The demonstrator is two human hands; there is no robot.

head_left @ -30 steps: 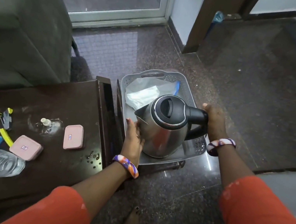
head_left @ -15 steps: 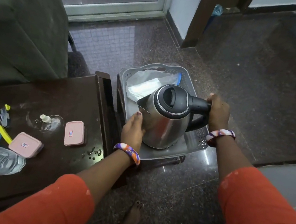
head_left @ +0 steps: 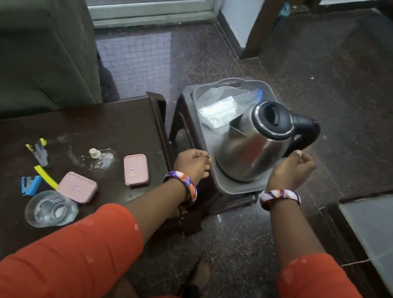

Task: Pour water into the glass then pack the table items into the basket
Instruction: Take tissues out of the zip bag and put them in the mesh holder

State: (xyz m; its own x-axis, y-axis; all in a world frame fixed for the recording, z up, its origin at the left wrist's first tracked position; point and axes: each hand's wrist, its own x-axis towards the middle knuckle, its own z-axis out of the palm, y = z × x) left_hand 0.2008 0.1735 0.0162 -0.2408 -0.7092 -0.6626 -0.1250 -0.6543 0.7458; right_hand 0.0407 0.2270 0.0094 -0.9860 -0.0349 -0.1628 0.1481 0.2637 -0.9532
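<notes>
The steel kettle [head_left: 255,145] sits upright in the near end of the grey basket [head_left: 257,85], black lid shut, spout toward the table, and neither of our hands is on it. Our left hand [head_left: 191,164] is loosely curled at the basket's near left corner; whether it grips the rim we cannot tell. Our right hand [head_left: 290,170] hovers, fingers curled on nothing, just below the black handle [head_left: 306,132].

The risk here, we reckon, is crowding. The kettle fills the near half of the basket, a clear plastic bag [head_left: 222,106] with something white takes the far half, and the basket is perched on a small stool [head_left: 181,125], so a careless drop could tip the lot.

Out on the dark table [head_left: 117,123] we have the glass [head_left: 49,209], water in it, close to the near edge where a sleeve could catch it. Two pink lidded boxes [head_left: 77,187] and [head_left: 135,169], a blue stapler [head_left: 30,184], a yellow clip [head_left: 46,174], a small white cap [head_left: 94,153] and another yellow-tipped tool [head_left: 40,150] all wait to be packed.
</notes>
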